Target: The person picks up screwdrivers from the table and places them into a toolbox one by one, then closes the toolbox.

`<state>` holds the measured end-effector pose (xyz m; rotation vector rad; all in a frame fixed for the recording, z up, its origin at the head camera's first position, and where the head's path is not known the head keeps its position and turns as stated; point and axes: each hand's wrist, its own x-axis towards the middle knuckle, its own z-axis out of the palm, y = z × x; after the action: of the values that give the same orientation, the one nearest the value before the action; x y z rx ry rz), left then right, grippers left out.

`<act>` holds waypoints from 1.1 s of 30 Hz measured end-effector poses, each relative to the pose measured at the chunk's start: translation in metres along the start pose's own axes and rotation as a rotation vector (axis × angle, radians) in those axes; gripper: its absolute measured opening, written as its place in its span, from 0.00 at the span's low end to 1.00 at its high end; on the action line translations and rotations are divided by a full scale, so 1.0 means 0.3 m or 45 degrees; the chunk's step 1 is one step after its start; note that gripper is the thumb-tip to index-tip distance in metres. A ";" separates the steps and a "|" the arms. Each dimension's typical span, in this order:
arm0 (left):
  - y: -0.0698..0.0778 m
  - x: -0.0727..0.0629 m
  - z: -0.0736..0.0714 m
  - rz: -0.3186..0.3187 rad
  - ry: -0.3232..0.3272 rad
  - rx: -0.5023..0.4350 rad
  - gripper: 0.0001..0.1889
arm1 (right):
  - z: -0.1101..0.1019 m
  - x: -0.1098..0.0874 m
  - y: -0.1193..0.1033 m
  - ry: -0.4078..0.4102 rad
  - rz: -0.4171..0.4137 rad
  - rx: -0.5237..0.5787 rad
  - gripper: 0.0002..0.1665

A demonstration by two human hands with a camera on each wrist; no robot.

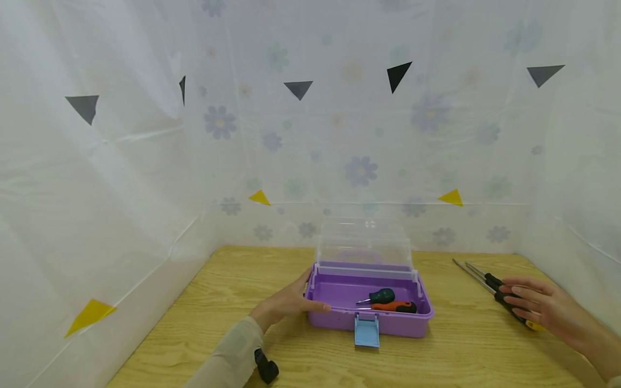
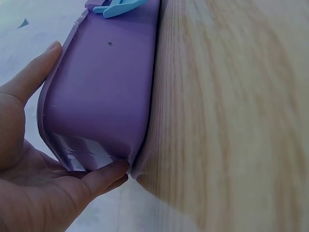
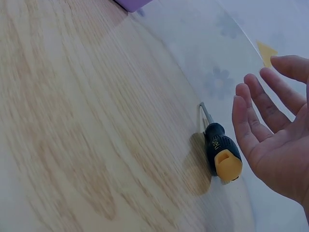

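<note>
A purple toolbox (image 1: 335, 321) sits on the table with its clear lid (image 1: 364, 240) raised and its light-blue latch (image 1: 366, 331) hanging down in front. My left hand (image 1: 291, 299) grips its left end, thumb over the front rim and fingers around the side, as the left wrist view shows. Inside lie a short dark-green screwdriver (image 1: 382, 296) and a screwdriver with an orange-and-black handle (image 1: 399, 306). My right hand (image 1: 548, 307), fingers relaxed and holding nothing, hovers by the handles of two screwdrivers at the right. The nearer, a black-handled screwdriver (image 3: 219, 147), has a yellow end.
The wood-grain table (image 1: 194, 328) ends against white, flower-printed sheeting (image 1: 310, 161) at the back and both sides. Black and yellow triangles are stuck on the sheeting. A black strap end (image 1: 266, 366) sticks out at the left sleeve.
</note>
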<state>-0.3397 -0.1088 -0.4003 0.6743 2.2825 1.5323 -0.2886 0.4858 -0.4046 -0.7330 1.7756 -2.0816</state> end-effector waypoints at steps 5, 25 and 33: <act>0.000 0.002 0.000 0.006 -0.015 -0.008 0.61 | -0.013 -0.013 0.006 0.034 0.000 -0.034 0.34; -0.004 0.013 0.004 0.016 -0.032 -0.010 0.62 | -0.003 -0.052 0.033 0.662 0.103 -0.506 0.19; -0.001 0.011 0.014 0.019 -0.030 0.002 0.63 | -0.015 -0.061 0.044 0.732 0.152 -0.663 0.16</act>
<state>-0.3405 -0.1037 -0.4023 0.7071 2.2666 1.5216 -0.2772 0.4969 -0.4214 -0.1173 2.6505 -1.8761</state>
